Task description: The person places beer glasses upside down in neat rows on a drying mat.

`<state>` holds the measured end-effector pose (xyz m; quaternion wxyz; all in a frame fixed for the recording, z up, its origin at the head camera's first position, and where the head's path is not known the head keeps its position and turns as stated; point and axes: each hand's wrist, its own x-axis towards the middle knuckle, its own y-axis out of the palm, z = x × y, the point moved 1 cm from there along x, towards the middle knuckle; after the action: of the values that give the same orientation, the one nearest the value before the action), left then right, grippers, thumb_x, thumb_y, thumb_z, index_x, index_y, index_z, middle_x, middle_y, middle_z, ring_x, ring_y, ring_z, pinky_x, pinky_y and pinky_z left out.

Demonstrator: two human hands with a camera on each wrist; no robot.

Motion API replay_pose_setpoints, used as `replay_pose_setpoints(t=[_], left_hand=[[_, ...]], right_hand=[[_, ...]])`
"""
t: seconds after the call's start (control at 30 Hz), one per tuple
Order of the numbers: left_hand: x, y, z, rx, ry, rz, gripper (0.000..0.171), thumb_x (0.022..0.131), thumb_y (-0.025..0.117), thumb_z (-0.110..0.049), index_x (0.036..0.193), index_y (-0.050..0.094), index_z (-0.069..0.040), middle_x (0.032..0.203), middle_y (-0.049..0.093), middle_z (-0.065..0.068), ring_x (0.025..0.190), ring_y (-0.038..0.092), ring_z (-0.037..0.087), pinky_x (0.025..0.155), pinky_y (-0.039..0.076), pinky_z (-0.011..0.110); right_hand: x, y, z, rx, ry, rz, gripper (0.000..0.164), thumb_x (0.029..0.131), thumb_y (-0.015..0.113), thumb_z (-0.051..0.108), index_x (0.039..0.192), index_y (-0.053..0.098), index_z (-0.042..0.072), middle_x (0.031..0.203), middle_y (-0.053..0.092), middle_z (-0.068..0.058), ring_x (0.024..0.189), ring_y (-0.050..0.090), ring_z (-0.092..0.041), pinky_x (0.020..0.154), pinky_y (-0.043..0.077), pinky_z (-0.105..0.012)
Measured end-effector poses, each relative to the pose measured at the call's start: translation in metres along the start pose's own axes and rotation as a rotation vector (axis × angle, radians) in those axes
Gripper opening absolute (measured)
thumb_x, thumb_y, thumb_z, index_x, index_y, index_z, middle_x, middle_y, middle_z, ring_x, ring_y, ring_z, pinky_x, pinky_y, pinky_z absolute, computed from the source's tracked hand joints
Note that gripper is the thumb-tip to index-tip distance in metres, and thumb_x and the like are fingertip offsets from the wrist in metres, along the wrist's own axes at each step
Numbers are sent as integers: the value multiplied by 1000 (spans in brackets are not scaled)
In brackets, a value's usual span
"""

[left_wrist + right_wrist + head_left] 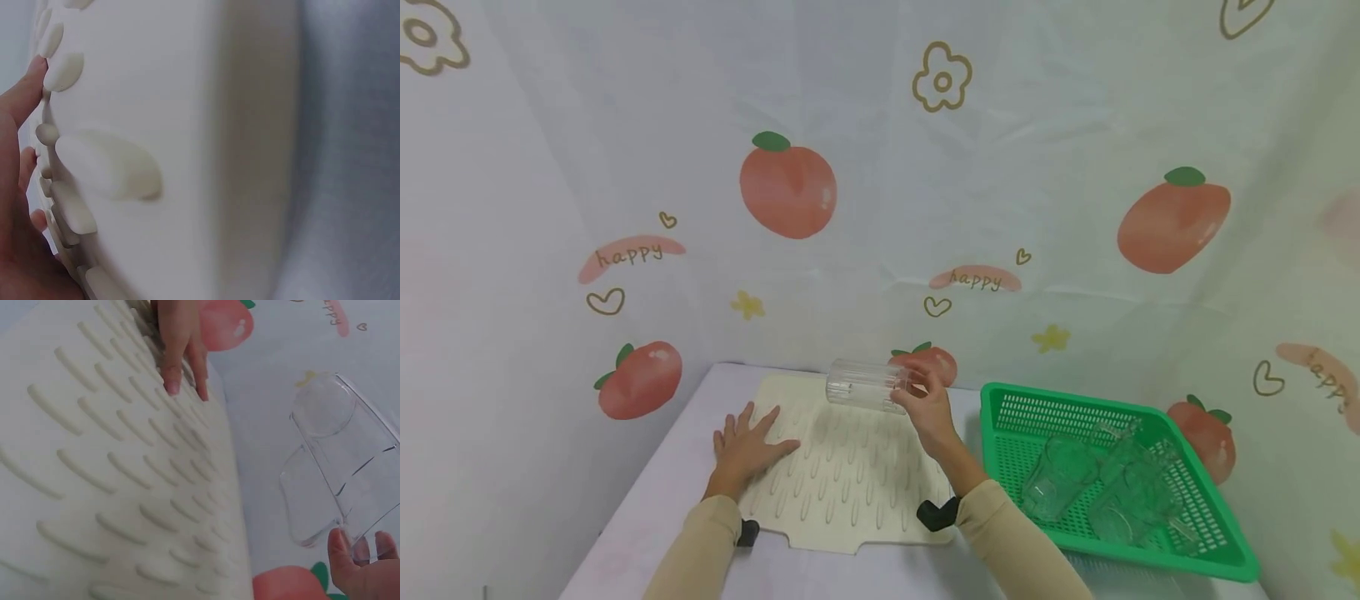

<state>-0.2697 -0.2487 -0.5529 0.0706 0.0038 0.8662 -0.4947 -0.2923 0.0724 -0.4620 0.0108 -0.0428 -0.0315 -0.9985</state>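
My right hand (931, 417) pinches a clear mug (865, 387) near one end. The mug lies on its side in the air above the far edge of a cream ridged drainer board (850, 521). In the right wrist view the mug (325, 456) shows its handle, and the right fingers (340, 556) grip its lower end. With fingers spread, my left hand (745, 454) rests on the left side of the board. The left wrist view shows this hand (19, 194) at the image's left edge, beside the board's raised bumps (112, 162).
To the right stands a green plastic basket (1075, 397) holding several clear glass mugs (1060, 479). A white cloth with printed fruit (787, 192) hangs behind the white table (655, 508). Black wrist mounts (938, 515) sit by both sleeves.
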Motion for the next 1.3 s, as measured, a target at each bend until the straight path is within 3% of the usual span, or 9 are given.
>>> replay_pose_setpoints(t=[0.17,0.4,0.63,0.87,1.13,1.3], left_hand=[[0,0,-1,12,4,-14,96,85,62,-74,161,33,-23,171,2,25,152,-7,62,116,-7,80],[-1,1,-2,9,1,-25,94,86,62,-73,160,34,-22,170,3,26,152,-5,63,116,-6,80],[-6,-2,-4,7,-4,-10,94,86,64,-71,160,33,-21,170,2,26,152,-6,62,117,-6,79],[-2,1,-2,-15,9,-19,96,86,62,-73,161,33,-20,170,-1,26,152,-10,61,116,-10,79],[-2,-8,-6,-68,-44,38,83,94,55,-64,161,32,-20,171,0,23,153,-11,59,115,-12,80],[2,-14,-2,-66,-57,-7,74,102,43,-60,161,30,-18,170,13,23,155,5,54,118,-4,78]], right_hand=[[4,14,-9,15,36,15,55,87,68,2,139,53,10,137,52,-14,119,62,-25,88,56,-25],[5,28,-23,-12,38,22,60,85,69,8,142,51,12,145,50,-14,135,55,-35,93,57,-32],[3,40,-35,-32,-8,50,59,88,69,7,143,48,10,147,48,-20,135,52,-40,92,58,-35],[-15,49,-9,-68,-6,79,55,89,66,5,141,50,8,146,48,-21,135,51,-41,91,57,-36],[-16,60,-13,-53,11,101,53,89,66,4,139,50,8,144,49,-20,134,53,-39,90,56,-34],[-18,66,-10,-70,4,103,54,88,66,4,140,50,5,143,50,-19,133,53,-41,90,56,-35]])
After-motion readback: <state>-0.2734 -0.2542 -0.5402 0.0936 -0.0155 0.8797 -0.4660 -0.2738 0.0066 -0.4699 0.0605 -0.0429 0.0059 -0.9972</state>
